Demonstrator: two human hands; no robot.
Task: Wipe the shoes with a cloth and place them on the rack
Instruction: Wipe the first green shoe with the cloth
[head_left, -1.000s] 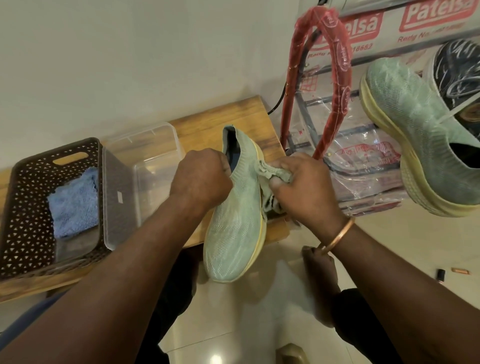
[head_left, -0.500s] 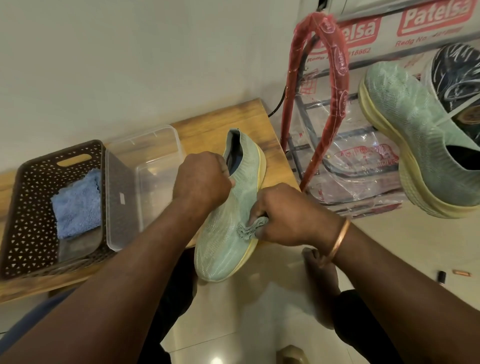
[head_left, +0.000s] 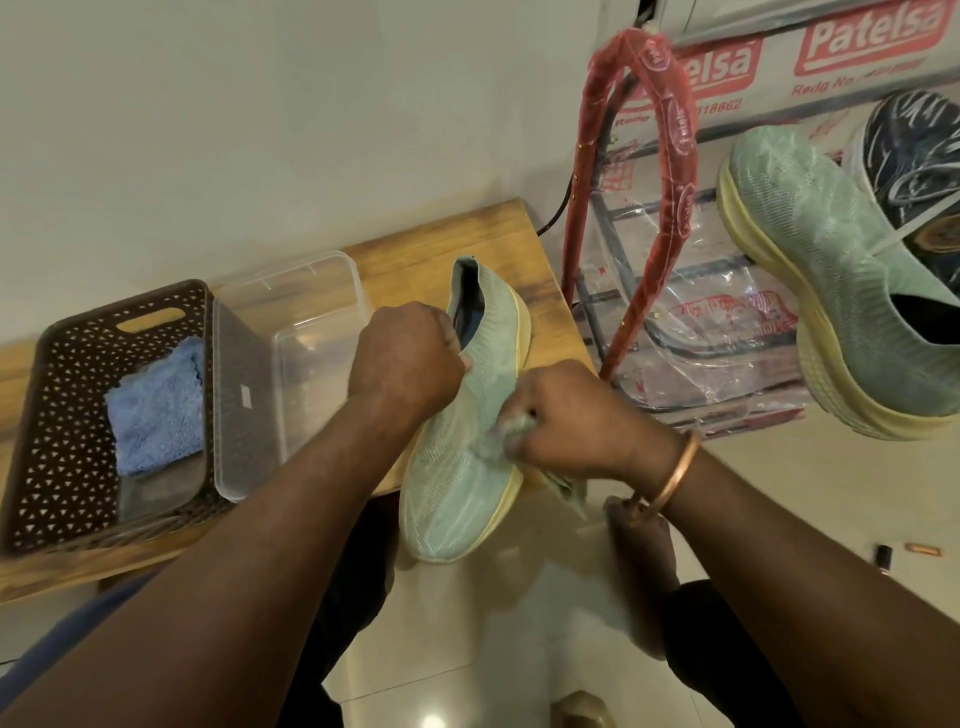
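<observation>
Left hand (head_left: 408, 358) is on the green knit shoe (head_left: 457, 467), fingers (head_left: 456, 347) curled tight into the collar by the heel. I hold it there so the whole upper stays free and the shoe doesn't twist while I rub. Right hand (head_left: 576, 421) has the greyish cloth (head_left: 498, 436) bunched up in a closed fist, pressed against the side of the shoe just above the yellow sole, with a loose tail of it hanging under my wrist. It's blurry there, so I'd guess I'm mid-stroke.

The heel end sits over the wooden surface (head_left: 415, 249) and the toe pokes out past the edge toward me. I can't tell whether it's actually resting on the wood.

Also on the surface: a clear tub (head_left: 291, 364) just left of my hand, and beside it a brown basket (head_left: 67, 415) with a blue cloth (head_left: 156, 410) folded inside.

The rack (head_left: 670, 171) is off to my right, plastic wrap on it. The matching shoe (head_left: 831, 291) is already up there next to a dark shoe (head_left: 914, 156), so this one goes beside them once it's clean. There's a plain wall (head_left: 260, 130) behind and a glossy tile floor (head_left: 519, 623) below.
</observation>
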